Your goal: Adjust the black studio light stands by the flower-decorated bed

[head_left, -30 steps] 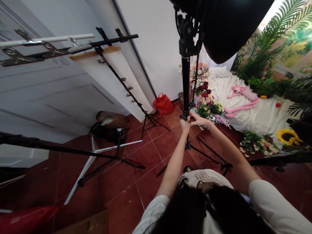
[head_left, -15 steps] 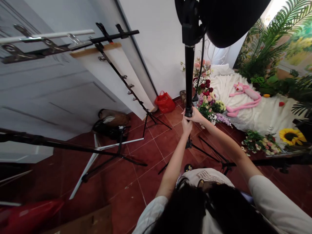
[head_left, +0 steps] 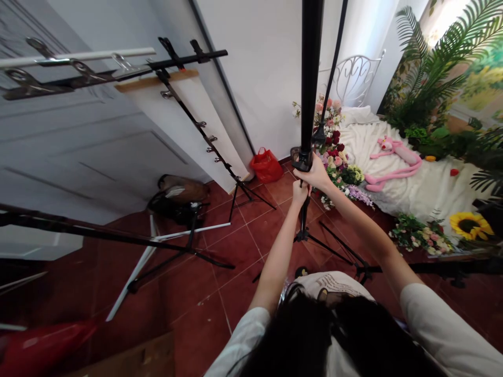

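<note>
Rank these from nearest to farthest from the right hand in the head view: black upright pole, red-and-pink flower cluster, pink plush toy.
From the right hand:
1. Black upright pole, in its grasp.
2. Red-and-pink flower cluster, just to the right.
3. Pink plush toy, farther right on the white cloth.

black tripod stand, upright, long upper tube ending in a collar, legs spread on red tiles

both arms reach forward, right fingers curled above left fingers.
</note>
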### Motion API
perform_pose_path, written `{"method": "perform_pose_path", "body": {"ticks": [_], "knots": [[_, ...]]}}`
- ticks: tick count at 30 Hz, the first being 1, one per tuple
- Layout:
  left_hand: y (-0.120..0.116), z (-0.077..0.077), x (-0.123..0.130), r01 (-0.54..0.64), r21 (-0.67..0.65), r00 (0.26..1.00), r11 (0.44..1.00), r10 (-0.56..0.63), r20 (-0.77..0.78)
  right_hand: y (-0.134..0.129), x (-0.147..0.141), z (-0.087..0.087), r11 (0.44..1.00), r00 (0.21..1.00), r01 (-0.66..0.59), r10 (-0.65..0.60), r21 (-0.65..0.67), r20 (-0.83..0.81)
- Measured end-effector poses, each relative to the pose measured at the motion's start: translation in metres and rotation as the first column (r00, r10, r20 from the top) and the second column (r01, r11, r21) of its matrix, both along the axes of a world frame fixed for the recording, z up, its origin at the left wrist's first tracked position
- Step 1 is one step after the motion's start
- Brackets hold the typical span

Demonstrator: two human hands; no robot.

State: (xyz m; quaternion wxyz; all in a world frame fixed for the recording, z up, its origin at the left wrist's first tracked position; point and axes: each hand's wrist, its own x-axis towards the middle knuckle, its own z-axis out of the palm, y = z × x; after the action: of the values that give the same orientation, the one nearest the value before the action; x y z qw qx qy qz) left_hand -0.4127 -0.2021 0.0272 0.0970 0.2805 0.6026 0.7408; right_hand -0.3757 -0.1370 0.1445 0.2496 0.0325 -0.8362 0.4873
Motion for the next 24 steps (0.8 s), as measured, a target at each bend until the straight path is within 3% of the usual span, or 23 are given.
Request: {"method": "perform_pose_path", "body": {"ticks": [4, 9, 16, 20, 24], "knots": [[0.001, -0.010, -0.004, 0.017, 0.002, 1.000, 1.000, -0.017, 0.009, 0.013, 0.018, -0.003, 0.996, 0.996, -0.071, 0.068, 0.053, 0.063], [0.000, -0.014, -0.004, 0.011, 0.011, 0.999, 1.000, -0.011, 0.053, 0.042, 0.050, -0.027, 0.961, 0.946, -0.245, 0.209, 0.126, 0.247], [-0.004, -0.007, -0.001, 0.031, 0.010, 0.999, 0.999, -0.031, -0.012, 0.052, 0.083, -0.076, 0.965, 0.959, -0.078, 0.004, 0.249, 0.285], [-0.004, -0.006, 0.000, 0.030, 0.002, 0.999, 1.000, -0.030, -0.022, 0.043, 0.087, -0.098, 0.948, 0.946, -0.093, -0.011, 0.305, 0.324], [-0.004, -0.006, 0.000, 0.032, 0.021, 0.999, 0.999, -0.031, -0.039, 0.039, 0.081, -0.108, 0.938, 0.958, -0.094, -0.006, 0.335, 0.286]]}}
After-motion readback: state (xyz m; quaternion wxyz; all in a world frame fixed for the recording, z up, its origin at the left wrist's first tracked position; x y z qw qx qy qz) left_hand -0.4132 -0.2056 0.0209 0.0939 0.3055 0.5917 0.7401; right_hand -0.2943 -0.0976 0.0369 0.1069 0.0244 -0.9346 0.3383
